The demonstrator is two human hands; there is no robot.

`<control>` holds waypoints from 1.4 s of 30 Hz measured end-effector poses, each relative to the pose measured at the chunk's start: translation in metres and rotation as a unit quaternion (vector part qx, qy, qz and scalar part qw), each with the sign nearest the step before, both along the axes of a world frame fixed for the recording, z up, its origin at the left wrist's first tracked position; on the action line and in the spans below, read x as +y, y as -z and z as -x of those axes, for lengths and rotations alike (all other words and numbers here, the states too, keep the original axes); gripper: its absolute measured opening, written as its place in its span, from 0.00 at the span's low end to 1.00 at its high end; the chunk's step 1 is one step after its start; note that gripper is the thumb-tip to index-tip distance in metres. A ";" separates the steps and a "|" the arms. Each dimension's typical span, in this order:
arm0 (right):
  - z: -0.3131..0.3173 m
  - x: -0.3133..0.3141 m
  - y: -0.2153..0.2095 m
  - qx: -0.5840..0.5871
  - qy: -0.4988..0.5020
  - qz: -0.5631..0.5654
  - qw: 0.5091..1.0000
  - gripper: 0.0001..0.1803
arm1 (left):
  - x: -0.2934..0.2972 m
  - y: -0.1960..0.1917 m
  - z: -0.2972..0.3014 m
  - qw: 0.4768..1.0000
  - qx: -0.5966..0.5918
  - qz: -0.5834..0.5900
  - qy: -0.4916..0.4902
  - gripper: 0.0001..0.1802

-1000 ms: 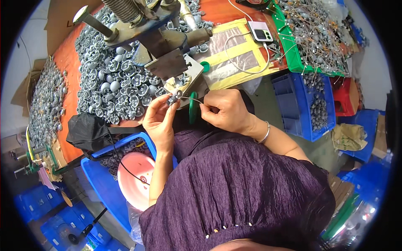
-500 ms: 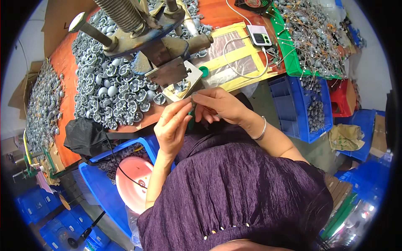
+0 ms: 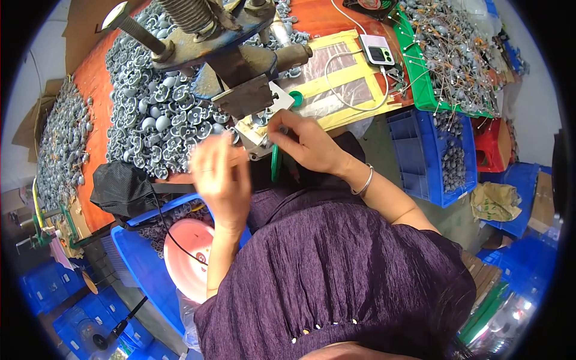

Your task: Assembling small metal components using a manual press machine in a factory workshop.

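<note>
My right hand [image 3: 309,146] is pinched around a small grey part [image 3: 282,129], just in front of the press's lower plate [image 3: 255,133]. The fingers partly cover this part, so its shape is unclear. My left hand [image 3: 221,177] is smeared by motion at the near edge of a heap of grey plastic caps [image 3: 159,123]; whether it grips anything does not show. Above both hands stands a metal press [image 3: 234,69] with a thick screw and a square block. A green strip [image 3: 276,163] hangs below the plate, beside my right hand.
A black bag [image 3: 123,189] sits at the table's near edge, above a blue crate [image 3: 141,264] with a pink basin [image 3: 187,258]. Right of the press are a white device with a cable [image 3: 377,49], a green tray [image 3: 414,72] of wired parts and a blue crate [image 3: 408,153].
My hands have come apart. The left has moved left toward the grey caps, while the right stays near the press plate with the small part in its fingers.
</note>
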State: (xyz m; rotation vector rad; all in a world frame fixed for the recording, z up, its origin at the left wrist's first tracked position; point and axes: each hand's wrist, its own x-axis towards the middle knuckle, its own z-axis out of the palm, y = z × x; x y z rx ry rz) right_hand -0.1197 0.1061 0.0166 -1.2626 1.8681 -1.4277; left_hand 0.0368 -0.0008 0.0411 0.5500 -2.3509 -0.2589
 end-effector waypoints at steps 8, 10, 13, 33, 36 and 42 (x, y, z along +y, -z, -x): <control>-0.007 -0.007 0.010 -0.105 0.002 0.004 0.994 0.12 | 0.006 0.025 0.018 0.940 0.036 -0.337 0.034 0.14; -0.009 -0.011 0.015 -0.021 0.048 0.011 0.999 0.13 | -0.002 0.037 0.023 0.956 0.057 -0.288 0.012 0.13; -0.011 -0.015 0.016 0.136 0.086 -0.006 0.987 0.13 | -0.006 0.036 0.031 0.956 0.073 -0.284 0.012 0.12; 0.137 -0.070 -0.064 -0.277 0.039 0.181 0.943 0.20 | -0.002 0.025 0.046 0.976 0.026 -0.215 0.010 0.07; 0.118 -0.109 -0.104 -0.012 0.074 0.200 0.977 0.19 | -0.011 0.036 0.035 0.974 0.040 -0.223 -0.004 0.08; 0.028 0.005 -0.077 0.224 0.062 0.386 0.893 0.20 | -0.005 0.032 0.042 0.983 0.058 -0.172 0.027 0.07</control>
